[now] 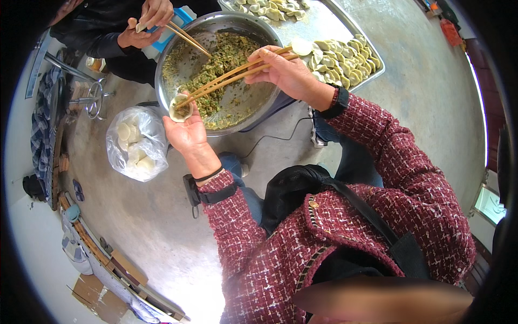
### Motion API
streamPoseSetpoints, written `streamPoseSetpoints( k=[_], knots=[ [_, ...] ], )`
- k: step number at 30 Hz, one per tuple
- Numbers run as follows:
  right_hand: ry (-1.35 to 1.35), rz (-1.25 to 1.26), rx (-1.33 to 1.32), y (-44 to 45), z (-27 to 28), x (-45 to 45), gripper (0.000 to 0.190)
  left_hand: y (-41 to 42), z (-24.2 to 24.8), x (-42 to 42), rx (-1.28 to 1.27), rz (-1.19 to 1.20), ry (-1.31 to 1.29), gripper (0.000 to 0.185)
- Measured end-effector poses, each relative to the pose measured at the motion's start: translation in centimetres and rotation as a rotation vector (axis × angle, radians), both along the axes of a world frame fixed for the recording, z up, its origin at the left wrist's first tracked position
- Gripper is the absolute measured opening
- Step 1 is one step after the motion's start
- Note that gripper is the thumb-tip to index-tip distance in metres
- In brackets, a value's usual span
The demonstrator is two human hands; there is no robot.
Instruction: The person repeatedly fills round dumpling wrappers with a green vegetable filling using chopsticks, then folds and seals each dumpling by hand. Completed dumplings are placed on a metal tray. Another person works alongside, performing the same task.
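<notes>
On the fingers of my left hand (187,131) rests a round dumpling wrapper (177,115) with some filling on it. My right hand (279,73) grips a pair of wooden chopsticks (234,75), whose tips touch the filling in the wrapper. Beneath the chopsticks is a large steel bowl (259,121) partly filled with chopped green-brown filling (232,52). Just beyond my right hand, folded dumplings (344,60) lie in rows on a metal tray (319,22), with a pale round wrapper (301,47) at their near left end.
Across the bowl, another person's hands (147,26) hold a wrapper and chopsticks (188,39), beside a blue-rimmed container (180,18). A clear plastic bag (156,162) of wrappers is left of my left hand. A black cable (279,139) runs along the floor below the bowl.
</notes>
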State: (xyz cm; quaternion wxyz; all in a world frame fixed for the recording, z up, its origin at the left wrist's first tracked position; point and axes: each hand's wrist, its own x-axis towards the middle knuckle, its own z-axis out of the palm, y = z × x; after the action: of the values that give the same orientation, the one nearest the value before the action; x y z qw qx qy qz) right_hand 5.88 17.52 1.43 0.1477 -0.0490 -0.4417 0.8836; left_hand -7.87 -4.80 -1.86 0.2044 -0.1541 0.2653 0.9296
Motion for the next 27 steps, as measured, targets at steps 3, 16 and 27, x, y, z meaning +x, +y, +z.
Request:
streamPoseSetpoints(
  k=[3,16,27],
  knots=[
    [0.039,-0.02,0.022,0.2,0.2,0.0,0.03,0.0,0.1,0.0,0.016,0.025,0.025,0.057],
    [0.065,-0.046,0.03,0.0,0.7,-0.1,0.026,0.5,0.5,0.3,-0.008,0.001,0.06,0.053],
    [0.168,-0.119,1.326,1.5,-2.7,-0.5,0.012,0.4,0.2,0.0,0.036,0.026,-0.029,0.05]
  ],
)
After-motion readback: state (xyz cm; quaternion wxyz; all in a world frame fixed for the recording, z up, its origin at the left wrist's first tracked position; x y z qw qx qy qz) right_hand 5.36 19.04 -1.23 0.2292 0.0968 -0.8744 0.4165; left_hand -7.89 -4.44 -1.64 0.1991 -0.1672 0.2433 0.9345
